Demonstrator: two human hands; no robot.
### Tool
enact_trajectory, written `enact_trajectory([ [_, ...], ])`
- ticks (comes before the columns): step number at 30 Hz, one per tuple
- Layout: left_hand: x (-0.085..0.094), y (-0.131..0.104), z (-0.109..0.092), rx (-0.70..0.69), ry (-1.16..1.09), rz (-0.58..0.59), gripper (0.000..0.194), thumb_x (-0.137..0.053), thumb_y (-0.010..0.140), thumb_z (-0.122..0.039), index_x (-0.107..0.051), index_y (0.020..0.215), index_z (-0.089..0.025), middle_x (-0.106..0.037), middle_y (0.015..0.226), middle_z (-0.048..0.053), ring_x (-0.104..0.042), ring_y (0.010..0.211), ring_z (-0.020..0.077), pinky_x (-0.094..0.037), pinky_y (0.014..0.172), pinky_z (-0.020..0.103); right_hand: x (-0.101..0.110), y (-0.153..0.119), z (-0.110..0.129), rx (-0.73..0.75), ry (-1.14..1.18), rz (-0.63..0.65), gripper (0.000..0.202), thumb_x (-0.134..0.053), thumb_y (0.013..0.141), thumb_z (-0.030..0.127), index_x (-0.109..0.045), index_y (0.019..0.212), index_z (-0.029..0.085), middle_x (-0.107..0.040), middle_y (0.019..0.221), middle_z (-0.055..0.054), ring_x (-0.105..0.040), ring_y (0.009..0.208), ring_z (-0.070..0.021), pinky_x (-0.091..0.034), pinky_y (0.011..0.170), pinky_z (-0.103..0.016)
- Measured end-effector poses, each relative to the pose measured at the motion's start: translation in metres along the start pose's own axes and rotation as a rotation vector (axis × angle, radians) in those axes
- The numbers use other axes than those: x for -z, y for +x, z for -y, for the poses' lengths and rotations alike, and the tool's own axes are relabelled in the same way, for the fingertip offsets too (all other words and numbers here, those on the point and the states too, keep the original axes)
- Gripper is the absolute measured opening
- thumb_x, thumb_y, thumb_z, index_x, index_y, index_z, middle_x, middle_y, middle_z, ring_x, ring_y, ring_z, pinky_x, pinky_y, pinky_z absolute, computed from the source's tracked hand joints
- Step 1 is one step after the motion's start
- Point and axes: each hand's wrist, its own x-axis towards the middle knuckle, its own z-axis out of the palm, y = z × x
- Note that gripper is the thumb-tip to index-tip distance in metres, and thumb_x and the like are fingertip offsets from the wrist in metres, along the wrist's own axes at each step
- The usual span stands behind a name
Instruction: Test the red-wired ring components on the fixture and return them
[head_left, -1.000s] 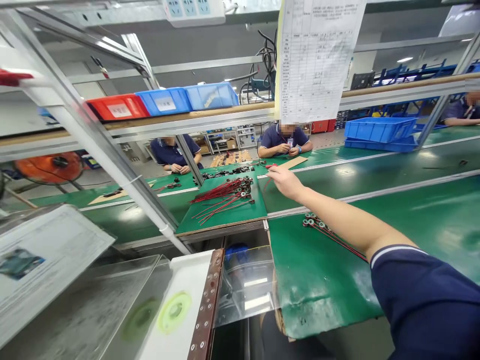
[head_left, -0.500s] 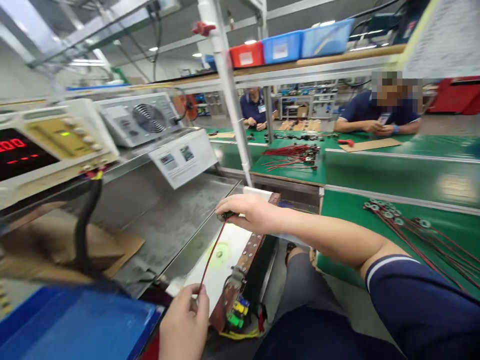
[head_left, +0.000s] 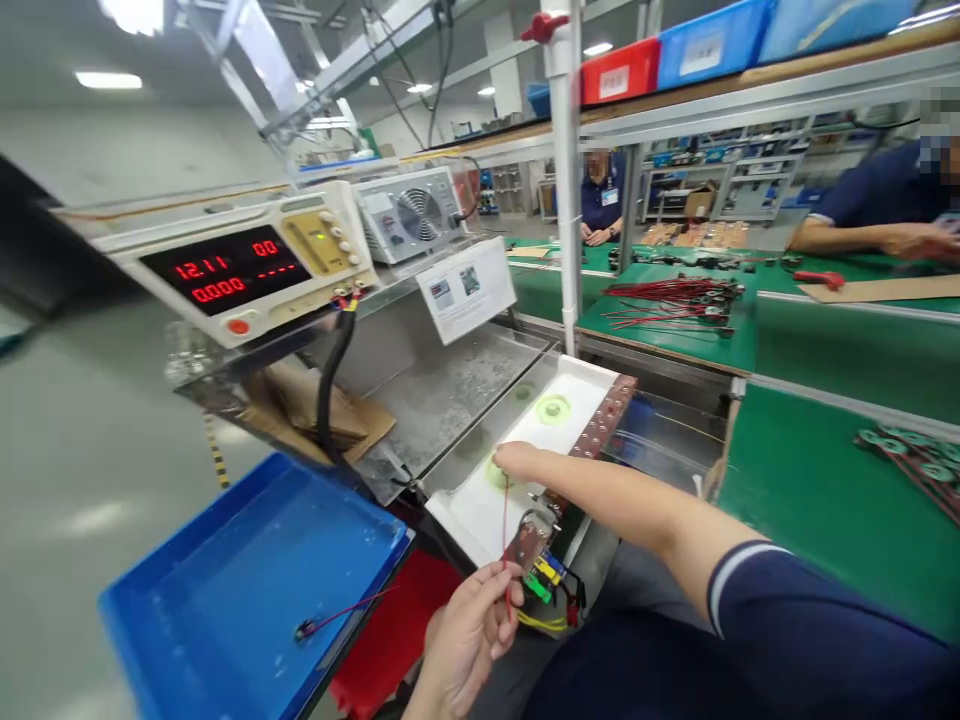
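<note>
A thin red wire (head_left: 505,520) runs between my two hands. My left hand (head_left: 472,625), low in the middle, pinches its lower end between thumb and fingertips. Farther off, my right hand (head_left: 519,463) is over the near pale-green ring (head_left: 496,475) of a white test board (head_left: 469,515). Its fingers are closed around the wire's upper end, where a small dark part was visible earlier; the hand now covers that part. The second green ring (head_left: 553,409) lies uncovered. Brown terminal strips (head_left: 604,418) with metal studs line the board's right side, beside green and yellow connectors (head_left: 541,583).
A blue tray (head_left: 247,560) at lower left holds one wired part (head_left: 306,630). A power supply (head_left: 247,262) with red digits stands behind it. Wired rings (head_left: 904,450) lie on the right green bench, more red wires (head_left: 667,300) farther back. Two people sit across the bench.
My right hand has brought the small dark part down onto the near green ring. My left hand still pinches the wire. The view has swung left, showing more of the blue tray.
</note>
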Motion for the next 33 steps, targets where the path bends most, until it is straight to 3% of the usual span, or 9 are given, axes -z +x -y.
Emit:
enact_trajectory([
  [3,0.001,-0.001,0.002,0.016,-0.054,0.049,0.050,-0.091,0.058,-0.045,-0.064,0.086,-0.012,-0.059,0.062,-0.001,-0.043,0.037,0.0039,-0.021,0.032,0.015,-0.004,0.004,0.003,0.007,-0.023,-0.006,0.022,-0.060,0.080,0.003,-0.073,0.098,0.005,-0.072,0.104,-0.020,-0.069,0.096,-0.0291,-0.051,0.077,-0.032],
  [7,0.004,0.004,0.004,-0.021,-0.092,0.051,0.047,-0.091,0.061,-0.042,-0.065,0.086,-0.011,-0.062,0.063,0.002,-0.053,0.042,0.0072,-0.034,0.036,0.015,-0.007,0.009,0.004,0.022,-0.031,-0.013,0.022,-0.061,0.075,-0.001,-0.074,0.091,0.007,-0.072,0.100,-0.021,-0.070,0.092,-0.0294,-0.051,0.076,-0.032],
  [10,0.006,0.006,0.004,-0.056,-0.104,0.034,0.045,-0.091,0.063,-0.038,-0.066,0.089,-0.011,-0.066,0.069,0.004,-0.062,0.052,0.0099,-0.045,0.044,0.015,-0.006,0.001,0.001,0.006,-0.010,-0.053,0.028,-0.061,0.076,0.002,-0.072,0.102,0.008,-0.068,0.109,-0.021,-0.069,0.093,-0.0283,-0.051,0.077,-0.032],
  [16,0.003,0.009,-0.005,-0.126,-0.087,-0.062,0.047,-0.093,0.059,-0.041,-0.062,0.081,-0.012,-0.067,0.071,0.003,-0.065,0.057,0.0113,-0.048,0.047,0.015,-0.023,-0.055,-0.038,0.025,0.315,-0.486,0.027,-0.055,0.088,0.010,-0.068,0.111,0.011,-0.067,0.108,-0.015,-0.064,0.103,-0.0235,-0.050,0.092,-0.034],
  [21,-0.007,0.016,-0.011,-0.164,-0.021,-0.141,0.050,-0.094,0.055,-0.043,-0.062,0.077,-0.011,-0.065,0.064,0.002,-0.063,0.055,0.0112,-0.048,0.047,0.017,-0.045,-0.125,-0.065,0.015,0.462,-0.740,0.018,-0.054,0.093,0.020,-0.069,0.101,0.014,-0.069,0.092,-0.011,-0.065,0.085,-0.0204,-0.052,0.083,-0.035],
  [23,-0.012,0.020,-0.013,-0.162,-0.004,-0.175,0.052,-0.095,0.053,-0.043,-0.062,0.078,-0.011,-0.065,0.064,0.002,-0.061,0.055,0.0106,-0.047,0.046,0.017,-0.045,-0.146,-0.058,0.040,0.515,-0.804,0.017,-0.055,0.094,0.023,-0.068,0.100,0.015,-0.069,0.087,-0.009,-0.064,0.078,-0.0181,-0.052,0.077,-0.032],
  [26,-0.024,0.026,-0.015,-0.166,0.041,-0.211,0.054,-0.095,0.050,-0.044,-0.062,0.077,-0.012,-0.065,0.064,0.002,-0.059,0.053,0.0099,-0.045,0.044,0.017,-0.039,-0.163,-0.031,0.227,0.558,-0.811,0.018,-0.056,0.095,0.028,-0.066,0.102,0.016,-0.068,0.086,-0.008,-0.063,0.078,-0.0163,-0.052,0.073,-0.028],
  [29,-0.037,0.030,-0.015,-0.194,0.116,-0.209,0.054,-0.093,0.051,-0.047,-0.061,0.076,-0.012,-0.066,0.064,0.002,-0.057,0.050,0.0098,-0.043,0.041,0.018,-0.035,-0.165,-0.004,0.424,0.513,-0.765,0.022,-0.055,0.096,0.034,-0.065,0.103,0.015,-0.068,0.087,-0.009,-0.063,0.081,-0.0168,-0.051,0.072,-0.027],
  [33,-0.046,0.035,-0.011,-0.254,0.245,-0.191,0.051,-0.088,0.059,-0.052,-0.062,0.077,-0.012,-0.064,0.060,0.001,-0.053,0.047,0.0092,-0.039,0.040,0.018,-0.039,-0.161,0.010,0.467,0.521,-0.686,0.020,-0.052,0.098,0.030,-0.065,0.097,0.016,-0.067,0.086,-0.008,-0.062,0.078,-0.0154,-0.050,0.071,-0.026],
])
